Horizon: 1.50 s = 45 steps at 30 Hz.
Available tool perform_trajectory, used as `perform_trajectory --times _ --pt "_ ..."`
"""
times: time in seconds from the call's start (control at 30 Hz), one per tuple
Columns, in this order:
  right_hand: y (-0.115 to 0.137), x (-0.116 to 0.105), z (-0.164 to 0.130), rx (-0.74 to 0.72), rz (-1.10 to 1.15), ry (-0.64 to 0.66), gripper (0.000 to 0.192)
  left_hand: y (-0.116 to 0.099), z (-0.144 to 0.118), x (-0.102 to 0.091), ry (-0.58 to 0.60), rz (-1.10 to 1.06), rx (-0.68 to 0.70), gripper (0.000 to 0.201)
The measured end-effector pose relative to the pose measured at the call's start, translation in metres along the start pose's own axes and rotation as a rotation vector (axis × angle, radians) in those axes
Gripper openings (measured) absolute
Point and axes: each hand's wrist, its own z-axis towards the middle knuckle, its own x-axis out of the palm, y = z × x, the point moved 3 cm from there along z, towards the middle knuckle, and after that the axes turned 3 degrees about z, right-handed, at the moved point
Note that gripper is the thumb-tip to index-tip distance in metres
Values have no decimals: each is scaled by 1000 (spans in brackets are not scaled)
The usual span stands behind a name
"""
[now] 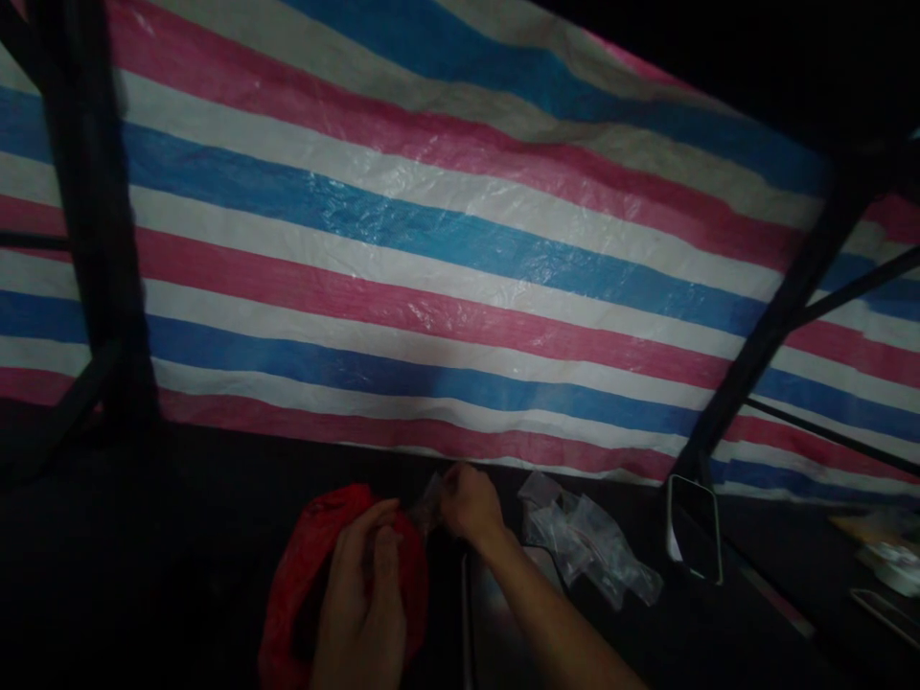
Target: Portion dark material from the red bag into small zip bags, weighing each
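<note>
Striped tarp (446,259) in red, white and blue fills the background behind a very dark tabletop (179,556), with black poles (101,240) crossing in front at the left and right. Low on the left of the hands lies a red bag (309,565), bunched up. The left hand (366,594) rests on its front, fingers curled over the red plastic and gripping it. Just to the right, the right hand (471,503) is closed in a pinch on a small clear wrapper (429,503), which sits between the two hands, just above the bag's upper right edge. Further right, crumpled clear bags (586,546) lie on the tabletop, apart from the hands. Beyond them a phone (696,527) stands propped, screen dark.
</note>
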Motion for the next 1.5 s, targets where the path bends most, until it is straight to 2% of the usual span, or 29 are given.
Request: perform_trajectory --times 0.1,0.23,0.33,0.4,0.5,0.57,0.63,0.73,0.8,0.9,0.97,1.1,1.23,1.3,1.37,1.43,1.5 --pt "-7 -22 -6 -26 -149 -33 29 -2 -1 -1 -15 40 23 51" --pt "-47 -78 -14 -9 -289 -50 15 -5 -3 -2 15 30 47 48" --pt "-82 -111 -25 -23 -316 -19 30 -13 -7 -2 4 53 107 42" --pt "-99 -122 -32 -56 -282 -16 26 -19 -11 -1 -2 75 157 38" --pt "-107 -126 -35 -106 -158 -88 6 -24 -20 3 16 85 236 32" --pt "-100 -126 -34 -130 -41 -140 10 -23 -27 9 82 62 269 32" --pt "-84 -123 -36 -164 80 -139 22 -16 -34 17 206 2 214 39" --pt "-47 -113 -49 -246 224 -33 30 0 -41 31 436 -161 -38 65" --pt "-23 -103 -62 -292 280 56 27 7 -44 37 526 -314 -215 77" --pt "2 -86 -81 -328 370 211 22 5 -45 43 602 -570 -391 74" --pt "9 -80 -91 -334 433 257 25 -2 -44 43 630 -717 -461 70" --pt "12 -86 -111 -417 386 66 22 -9 -38 32 541 -824 -485 69" --pt "18 -82 -131 -618 71 131 20 3 -30 19 380 -558 -331 65" --pt "21 -79 -134 -669 -30 106 18 11 -26 13 306 -458 -288 67" --pt "23 -79 -132 -664 -51 51 13 16 -22 4 240 -421 -287 77" --pt "27 -81 -129 -665 -47 54 12 14 -16 -14 87 -330 -197 93" --pt "34 -84 -130 -709 -37 125 15 4 -11 -31 22 -198 11 105"
